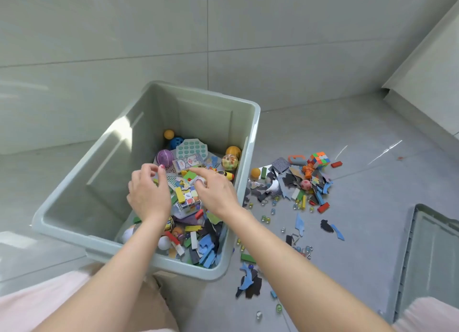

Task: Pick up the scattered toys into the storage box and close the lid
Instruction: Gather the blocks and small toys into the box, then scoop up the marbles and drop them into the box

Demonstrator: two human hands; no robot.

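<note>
The big green box sits on the grey floor, open on top. I see lots of toys already inside it, piled on the side near me and to the right. The lid lies flat on the floor, well apart from the box, at my right.

Next biggest is the heap of toys still on the floor, just beside the right wall of the box. It has flat puzzle bits, blocks, little glass marbles, a small ball and a colour cube.

Both my hands are over the toys inside the box. My left hand has its fingers loosely curled, and the thumb and a finger come close together. I cannot tell if it pinches something small. My right hand is spread, with one finger pointing out straight over the card pack. It looks like it holds nothing.

I think I am in the middle of the job: dropping a handful in. The floor pile is not done yet. Next I should reach right, scoop more bits, and watch the marbles, because they may roll away. The lid comes last.
</note>
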